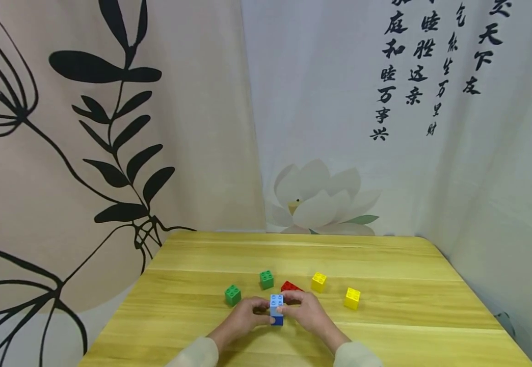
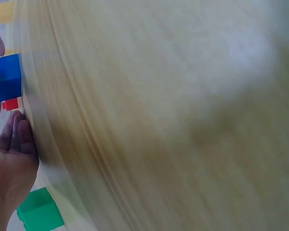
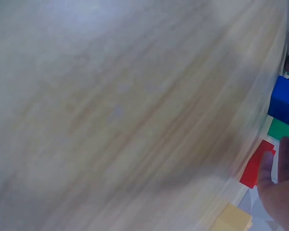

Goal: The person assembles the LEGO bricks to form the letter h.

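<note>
In the head view a light blue toy brick (image 1: 276, 302) sits on top of a dark blue toy brick (image 1: 277, 320), close over the front middle of the table. My left hand (image 1: 247, 315) pinches the dark blue one from the left, thumb low on its side. From the right, my right hand (image 1: 308, 310) grips the light blue one with thumb and forefinger. The left wrist view catches the dark blue brick (image 2: 9, 79) at its left edge, above my curled left fingers (image 2: 14, 134). In the right wrist view, only the dark blue brick (image 3: 282, 101) shows, by the right edge.
Behind the hands lies a red brick (image 1: 290, 287), partly hidden by the right hand. Two green bricks (image 1: 233, 295) stand to the left and two yellow bricks (image 1: 352, 298) to the right. Printed curtains (image 1: 211, 127) hang beyond the wooden table (image 1: 413, 285).
</note>
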Available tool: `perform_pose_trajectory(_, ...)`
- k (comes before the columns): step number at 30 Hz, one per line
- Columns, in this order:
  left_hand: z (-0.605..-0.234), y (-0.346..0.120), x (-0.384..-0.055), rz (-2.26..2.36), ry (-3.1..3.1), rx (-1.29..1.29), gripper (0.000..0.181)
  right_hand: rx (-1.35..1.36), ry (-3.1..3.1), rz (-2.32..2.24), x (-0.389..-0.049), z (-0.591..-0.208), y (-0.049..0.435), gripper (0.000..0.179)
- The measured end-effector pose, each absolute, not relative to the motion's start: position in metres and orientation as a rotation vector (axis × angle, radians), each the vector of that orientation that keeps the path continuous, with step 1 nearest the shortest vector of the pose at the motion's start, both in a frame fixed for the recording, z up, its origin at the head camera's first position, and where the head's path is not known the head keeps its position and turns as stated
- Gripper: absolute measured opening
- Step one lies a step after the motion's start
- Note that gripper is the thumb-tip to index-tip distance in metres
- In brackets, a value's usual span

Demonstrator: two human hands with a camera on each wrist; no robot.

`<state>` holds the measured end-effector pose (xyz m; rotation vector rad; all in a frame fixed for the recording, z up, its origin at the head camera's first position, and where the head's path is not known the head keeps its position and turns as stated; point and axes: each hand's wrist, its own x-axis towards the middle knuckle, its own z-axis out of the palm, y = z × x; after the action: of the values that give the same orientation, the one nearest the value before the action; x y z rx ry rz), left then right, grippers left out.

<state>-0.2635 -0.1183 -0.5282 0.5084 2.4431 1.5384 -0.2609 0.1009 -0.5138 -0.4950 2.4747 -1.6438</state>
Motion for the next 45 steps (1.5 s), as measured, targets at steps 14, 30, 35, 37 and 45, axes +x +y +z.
perform_pose_trajectory(14,-0.525,-0.115,-0.262,1.493,2.487,0.504,0.028,-0.496,2.512,-1.667,-0.256,-0.514,0.1,0.041)
perform_pose_trajectory(30,-0.529,-0.115,-0.259,1.479,2.58,0.632,0.033,-0.498,2.528,-1.695,-0.252,-0.522,0.097,0.051)
perform_pose_trajectory(35,-0.531,-0.118,-0.256,1.516,2.525,0.591,0.045,-0.463,2.532,-1.679,-0.247,-0.528,0.102,0.057)
perform_pose_trajectory(37,-0.53,-0.118,-0.255,1.528,2.509,0.576,0.049,-0.446,2.544,-1.679,-0.246,-0.529,0.105,0.058)
perform_pose_trajectory(45,-0.519,-0.122,-0.253,1.564,2.465,0.527,0.054,-0.4,2.593,-1.661,-0.245,-0.524,0.117,0.057)
